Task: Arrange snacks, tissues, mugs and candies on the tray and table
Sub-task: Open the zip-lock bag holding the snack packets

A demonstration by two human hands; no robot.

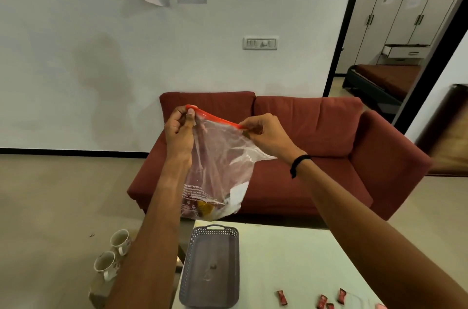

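Observation:
I hold a clear plastic zip bag [220,164] with a red-orange seal strip up in front of me, above the table. My left hand [181,129] pinches the seal's left end and my right hand [266,135] pinches its right end. At the bag's bottom lie a yellow-orange snack and something white. Below the bag a grey perforated tray [234,268] stands on the white table [304,258]. Several red wrapped candies [281,297] lie on the table near its front right. Two white mugs [121,240] [105,263] stand on a low surface left of the table.
A red sofa [316,156] stands beyond the table against the white wall. At the right an open doorway [379,55] leads into a room with a bed and cupboards. Beige floor stretches to the left.

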